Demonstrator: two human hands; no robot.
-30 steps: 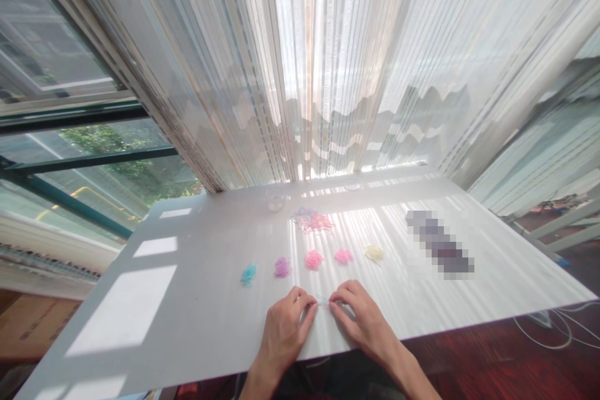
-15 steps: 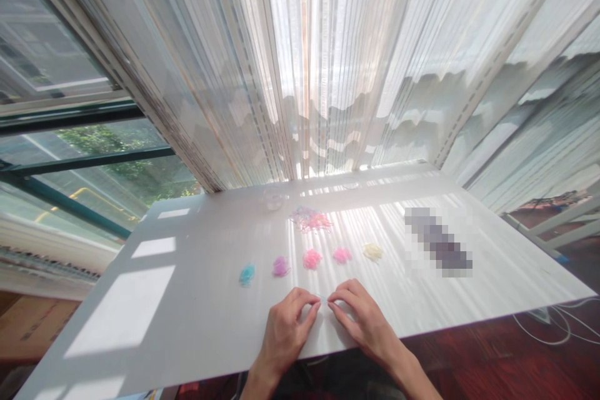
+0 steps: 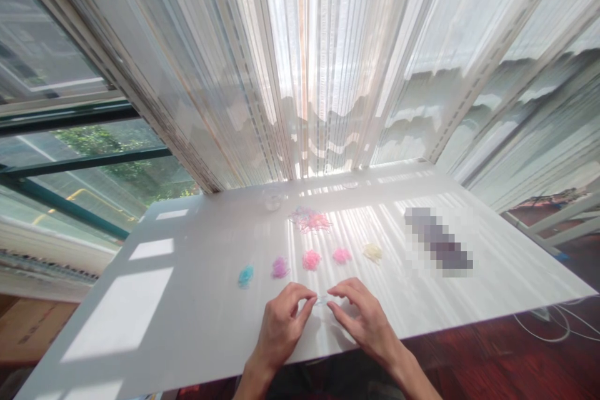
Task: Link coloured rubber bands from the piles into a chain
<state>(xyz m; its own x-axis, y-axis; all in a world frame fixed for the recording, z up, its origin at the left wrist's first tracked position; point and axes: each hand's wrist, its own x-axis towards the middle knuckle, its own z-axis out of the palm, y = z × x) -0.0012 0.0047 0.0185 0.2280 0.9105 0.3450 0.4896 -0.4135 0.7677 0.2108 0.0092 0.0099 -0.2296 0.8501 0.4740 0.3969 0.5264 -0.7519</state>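
Near the front edge of the tabletop (image 3: 197,300), I've got both hands at a few pale bluish strands (image 3: 321,300), which sit in the gap between the fingertips. Left hand (image 3: 284,319): grip is thumb to forefinger, looks to be pinching one end of the strands, though the contact is tiny from where I'm watching. Right hand (image 3: 363,314): grip spread, thumb and forefinger parted beside the other end, nothing visible held.

Ahead of the hands, five heaps in a row, left to right: teal heap (image 3: 245,276), purple heap (image 3: 280,267), coral heap (image 3: 311,260), pink heap (image 3: 342,255), pale yellow heap (image 3: 372,253). None touching its neighbour. Behind the row: mixed pile (image 3: 309,220), pinks and pale blues jumbled. See-through container (image 3: 272,201) left of that; can't tell what's in it. Off right, dark object (image 3: 439,242), pixelated, no ID.

Progress, my read: five single-colour heaps are the done part; mixed pile plus the strands at the fingers are what's left. Can't count pieces, so no fraction.
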